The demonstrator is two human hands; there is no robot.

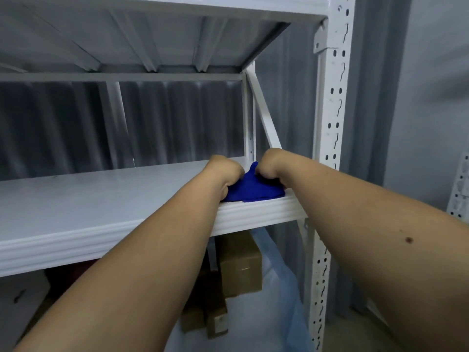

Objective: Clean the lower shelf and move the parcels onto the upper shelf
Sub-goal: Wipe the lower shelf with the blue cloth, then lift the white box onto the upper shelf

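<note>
Both bare forearms reach in, left hand (pixel 224 171) and right hand (pixel 272 165) each with a closed grip bunching the crumpled blue cloth (pixel 253 188) at the white metal shelf (pixel 101 194)'s front right corner, likely to wipe it.

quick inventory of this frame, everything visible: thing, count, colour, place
blue cloth: 1, deep blue, bunched at the front right edge of the shelf, between the two hands
shelf: 1, white, mid-frame, the surface that bears the cloth
upper shelf: 1, white, seen from below, top of frame
upright post: 1, white with slots, right side of the rack
cardboard boxes: at least 2, brown, below the shelf, partly hidden by the left arm
plastic bag: 1, translucent bluish, below the shelf, right of the boxes
corrugated wall: grey, behind the rack
left hand: 1, grips the cloth's left side, fingers curled
right hand: 1, grips the cloth's right side, fingers curled
</note>
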